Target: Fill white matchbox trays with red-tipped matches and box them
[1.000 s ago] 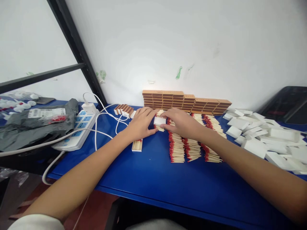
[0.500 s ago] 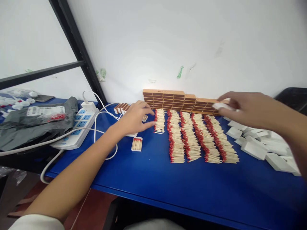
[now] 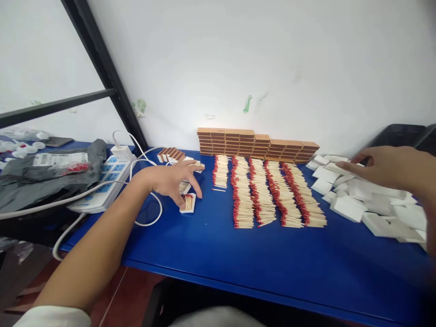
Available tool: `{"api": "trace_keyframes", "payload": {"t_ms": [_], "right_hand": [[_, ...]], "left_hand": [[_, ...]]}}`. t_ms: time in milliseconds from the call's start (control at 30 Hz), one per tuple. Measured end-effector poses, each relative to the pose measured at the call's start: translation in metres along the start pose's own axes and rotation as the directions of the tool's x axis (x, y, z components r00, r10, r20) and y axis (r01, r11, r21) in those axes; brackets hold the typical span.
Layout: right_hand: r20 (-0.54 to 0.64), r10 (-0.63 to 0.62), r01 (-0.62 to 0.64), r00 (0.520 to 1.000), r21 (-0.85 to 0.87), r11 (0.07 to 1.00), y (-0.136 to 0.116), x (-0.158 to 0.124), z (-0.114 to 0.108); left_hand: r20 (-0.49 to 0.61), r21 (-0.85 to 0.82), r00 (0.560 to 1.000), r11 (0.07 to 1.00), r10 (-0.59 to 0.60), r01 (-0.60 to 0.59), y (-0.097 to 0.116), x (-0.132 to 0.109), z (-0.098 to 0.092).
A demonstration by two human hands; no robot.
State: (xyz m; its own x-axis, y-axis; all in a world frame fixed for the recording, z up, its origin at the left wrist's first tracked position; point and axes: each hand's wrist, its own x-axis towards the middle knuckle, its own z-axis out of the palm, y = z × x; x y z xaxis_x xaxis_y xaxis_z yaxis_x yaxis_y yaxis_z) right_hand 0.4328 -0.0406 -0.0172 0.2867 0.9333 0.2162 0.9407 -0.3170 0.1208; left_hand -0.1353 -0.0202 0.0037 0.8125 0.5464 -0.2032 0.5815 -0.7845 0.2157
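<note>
My left hand (image 3: 177, 179) is spread around a small white matchbox tray (image 3: 192, 206) filled with red-tipped matches. The thumb is at the tray's left side and the index finger is a little off its right edge. Partly behind this hand sits another tray of matches (image 3: 184, 186). Over a pile of white matchbox trays (image 3: 347, 204), my right hand (image 3: 381, 167) reaches in from the right with thumb and index finger apart. Its fingertips are at the pile's upper trays, and its other fingers are mostly hidden.
Rows of red-tipped matches (image 3: 243, 195) lie on the blue table (image 3: 218, 254). Stacked matchboxes (image 3: 238, 143) line the wall, with several more (image 3: 170, 154) at left. A white power strip (image 3: 102, 186), cables and a grey plastic bag (image 3: 44, 175) occupy the left side.
My left hand has come down and nearer to the filled tray. My right hand has moved right from beside the stacked matchboxes to the pile; the white tray it held is no longer in its fingers.
</note>
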Motion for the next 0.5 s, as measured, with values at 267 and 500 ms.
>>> {"api": "trace_keyframes", "payload": {"t_ms": [267, 500], "right_hand": [[0.046, -0.051, 0.046, 0.998, 0.097, 0.994, -0.043, -0.024, -0.028], [-0.106, -0.281, 0.300, 0.954, 0.382, 0.874, -0.101, -0.067, -0.055]], "left_hand": [[-0.149, -0.080, 0.989, 0.996, 0.020, -0.032, -0.001, 0.010, 0.010], [-0.220, -0.090, 0.975, 0.994, 0.036, -0.057, 0.017, 0.027, 0.017]]}}
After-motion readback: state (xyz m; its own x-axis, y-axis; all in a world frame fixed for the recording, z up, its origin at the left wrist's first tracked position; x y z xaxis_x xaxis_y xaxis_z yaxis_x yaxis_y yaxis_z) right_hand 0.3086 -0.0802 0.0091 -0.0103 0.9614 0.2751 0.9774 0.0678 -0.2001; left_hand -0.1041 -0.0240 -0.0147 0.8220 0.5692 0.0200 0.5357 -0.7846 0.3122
